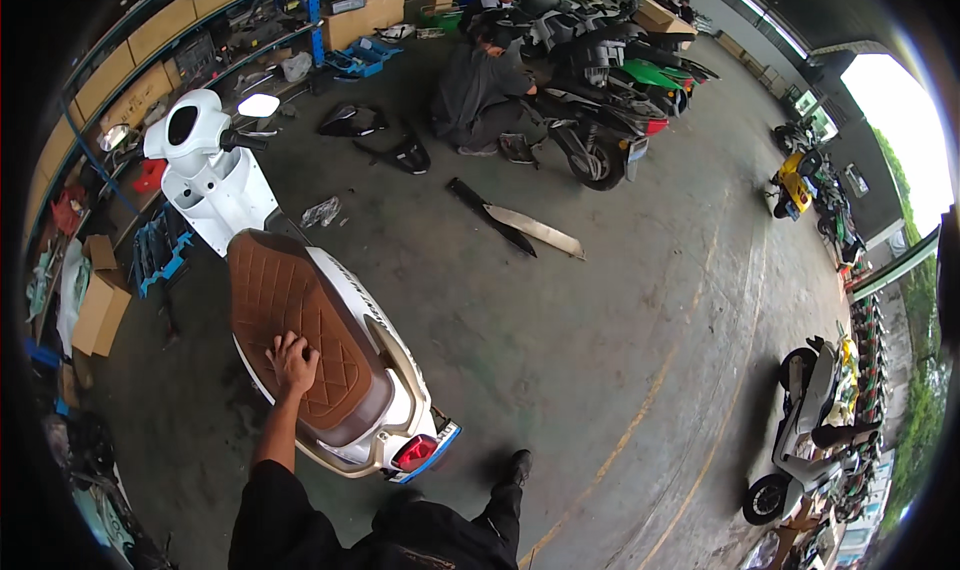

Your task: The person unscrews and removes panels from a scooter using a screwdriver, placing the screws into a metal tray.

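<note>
My left hand (292, 363) rests palm down on the brown quilted seat (290, 300) of a white scooter (215, 185). Its fingers are slightly bent and apart, with nothing held in them. The scooter stands to my left, its handlebar with a dark grip (243, 142) and mirror (258, 106) at the far end. Close to me are its beige rear rail (395, 370) and red tail light (414, 454). My right hand is out of view.
Shelves with cardboard boxes (165, 28) line the left. Long body panels (535, 232) and dark fairings (400, 155) lie on the floor. Beyond, a person (482, 90) crouches beside a black scooter (600, 120). Another scooter (805, 420) stands at right.
</note>
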Available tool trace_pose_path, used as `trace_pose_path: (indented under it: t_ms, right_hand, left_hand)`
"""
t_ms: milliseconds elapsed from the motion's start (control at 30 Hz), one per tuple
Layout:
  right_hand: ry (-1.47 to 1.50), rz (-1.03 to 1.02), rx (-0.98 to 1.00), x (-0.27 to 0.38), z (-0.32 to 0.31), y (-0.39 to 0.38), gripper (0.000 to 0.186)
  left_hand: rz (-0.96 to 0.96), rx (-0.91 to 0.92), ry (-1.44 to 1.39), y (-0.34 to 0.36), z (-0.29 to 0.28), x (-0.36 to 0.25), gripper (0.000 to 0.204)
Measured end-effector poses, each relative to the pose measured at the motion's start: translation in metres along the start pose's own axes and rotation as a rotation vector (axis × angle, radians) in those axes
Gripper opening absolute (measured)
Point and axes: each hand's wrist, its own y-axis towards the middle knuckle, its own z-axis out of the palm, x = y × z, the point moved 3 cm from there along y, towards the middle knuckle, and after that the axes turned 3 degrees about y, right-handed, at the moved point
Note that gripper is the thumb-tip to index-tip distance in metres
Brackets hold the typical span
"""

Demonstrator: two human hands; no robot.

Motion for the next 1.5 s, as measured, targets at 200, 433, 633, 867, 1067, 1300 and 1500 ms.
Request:
trace_pose_path:
  t_ms: [200,433,633,867,1067,1300,1500]
  right_hand:
    - [-0.423,-0.089,0.191,0.216,-0.011,0.113,0.046]
    - [-0.643,-0.650,0.364,0.668,0.006,0.323,0.047]
    - [-0.522,-0.778,0.314,0.736,0.292,0.156,0.061]
    - [-1.090,-0.424,0.409,0.777,0.502,0.097,0.061]
    - [-1.322,-0.301,0.451,0.776,0.659,0.083,0.050]
    - [-1.411,-0.300,0.498,0.821,0.914,0.060,0.037]
    - [-1.151,-0.389,0.439,0.903,1.178,0.011,0.025]
  left_hand:
    - [-0.570,-0.072,0.052,-0.042,0.009,-0.013,0.029]
    - [-0.739,0.112,-0.135,0.004,0.050,-0.209,0.093]
    - [-1.149,0.152,0.190,-0.038,0.007,-0.171,0.106]
    - [-1.516,0.105,-0.070,0.086,0.060,-0.186,0.080]
    - [-1.507,-0.076,-0.183,0.226,0.093,-0.158,0.071]
    - [-1.317,-0.517,-0.474,0.362,0.111,-0.016,0.075]
    - [-1.381,-0.694,-0.293,0.483,0.103,0.109,0.074]
